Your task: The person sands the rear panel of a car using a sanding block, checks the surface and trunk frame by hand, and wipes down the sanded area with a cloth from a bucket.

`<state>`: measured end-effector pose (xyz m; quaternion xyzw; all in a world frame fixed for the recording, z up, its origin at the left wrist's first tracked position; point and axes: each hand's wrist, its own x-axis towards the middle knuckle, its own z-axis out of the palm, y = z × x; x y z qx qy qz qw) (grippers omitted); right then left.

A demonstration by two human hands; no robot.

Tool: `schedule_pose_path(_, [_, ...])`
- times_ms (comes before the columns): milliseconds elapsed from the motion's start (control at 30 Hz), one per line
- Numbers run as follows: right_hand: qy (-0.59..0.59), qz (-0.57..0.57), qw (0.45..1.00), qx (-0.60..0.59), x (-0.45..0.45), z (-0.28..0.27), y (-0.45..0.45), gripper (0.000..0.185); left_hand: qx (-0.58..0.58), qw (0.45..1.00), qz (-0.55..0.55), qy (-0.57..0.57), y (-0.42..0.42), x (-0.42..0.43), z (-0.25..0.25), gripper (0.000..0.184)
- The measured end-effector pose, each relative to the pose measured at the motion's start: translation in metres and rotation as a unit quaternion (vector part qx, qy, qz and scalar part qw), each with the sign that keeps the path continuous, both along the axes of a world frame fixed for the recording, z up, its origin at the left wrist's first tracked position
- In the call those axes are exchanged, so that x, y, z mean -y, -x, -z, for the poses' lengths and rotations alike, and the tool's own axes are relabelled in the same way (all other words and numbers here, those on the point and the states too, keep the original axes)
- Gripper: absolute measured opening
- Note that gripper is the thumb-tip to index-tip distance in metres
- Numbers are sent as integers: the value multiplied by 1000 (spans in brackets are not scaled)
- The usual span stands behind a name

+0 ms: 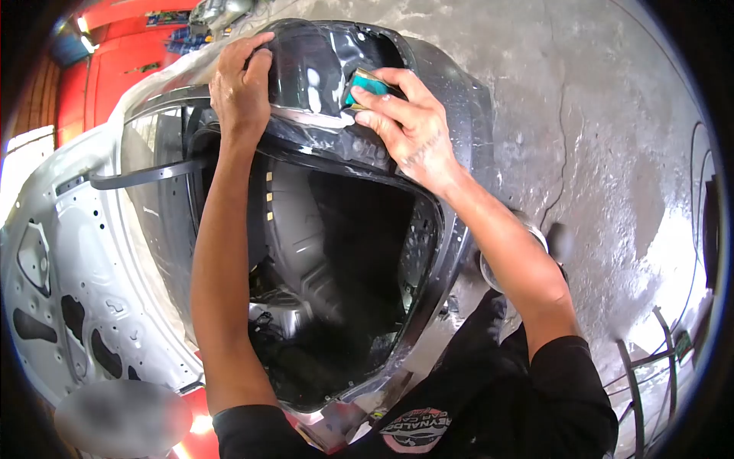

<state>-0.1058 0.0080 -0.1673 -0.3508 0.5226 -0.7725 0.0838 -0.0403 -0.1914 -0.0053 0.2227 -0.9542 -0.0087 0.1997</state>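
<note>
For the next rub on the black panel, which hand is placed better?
Probably the right hand: it holds the green block at the black panel. The left hand shows no block and is farther left.

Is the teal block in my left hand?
No, the right hand grips the teal block, and the left hand is apart from it.

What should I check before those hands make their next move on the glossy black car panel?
1. Teal-green block with tan edges secure in the right hand: ok, the grip is closed on it.
2. Left hand clear of the block: ok, it is at the other side of the glossy black curved car panel.
3. Panel evenly black: not ok, a long pale strip shows along its lower edge.
4. Block's underside clean: cannot tell, it is hidden.
5. Panel smooth to the touch: cannot tell.
</note>
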Motion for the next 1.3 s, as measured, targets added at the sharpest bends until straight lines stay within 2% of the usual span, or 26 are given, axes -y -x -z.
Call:
schedule_pose_path(67, [13, -11, 1000, 16, 9, 3, 2, 32, 1, 1000, -15, -12, 1, -3, -1, 29])
schedule_pose_path(100, [11, 55, 997, -57, 2, 1, 0, 31, 2, 1000, -13, -10, -1, -4, 0, 29])
schedule_pose_path(267, [17, 19, 997, -72, 7, 3, 8, 26, -9, 999, -9, -31, -1, 3, 2, 30])
schedule_pose_path(433, [35, 33, 995, -92, -3, 5, -1, 25, -8, 1000, -1, -26, 2, 3, 0, 30])
schedule_pose_path(533, [22, 28, 997, -72, 17, 5, 15, 26, -4, 1000, -6, -30, -3, 0, 1, 29])
schedule_pose_path(733, [27, 31, 994, -106, 8, 8, 9, 30, -5, 999, -9, -43, 3, -2, -1, 30])
schedule_pose_path(867, [41, 21, 997, -62, -2, 8, -5, 29, -1, 999, 10, -34, 1, 0, -1, 31])
schedule_pose_path(900, [32, 19, 995, -88, -3, 9, -2, 30, -3, 1000, 19, -22, 1, 3, 0, 31])
schedule_pose_path(1033, [42, 63, 991, -114, 18, 5, 14, 16, 7, 999, -2, -38, 0, -7, -3, 31])
schedule_pose_path(1067, [72, 54, 993, -70, 10, 1, 7, 16, 1, 1000, 7, -30, 0, -2, -1, 31])
schedule_pose_path(1200, [63, 22, 995, -76, 8, 7, 6, 19, -1, 999, -4, -53, 4, -8, -4, 31])
schedule_pose_path(1267, [60, 35, 996, -55, 19, 2, 13, 17, 7, 999, 1, -44, -1, -7, -4, 32])
schedule_pose_path(1300, [47, 47, 994, -85, 10, 3, 11, 17, 5, 999, 8, -39, -2, -4, -2, 31])
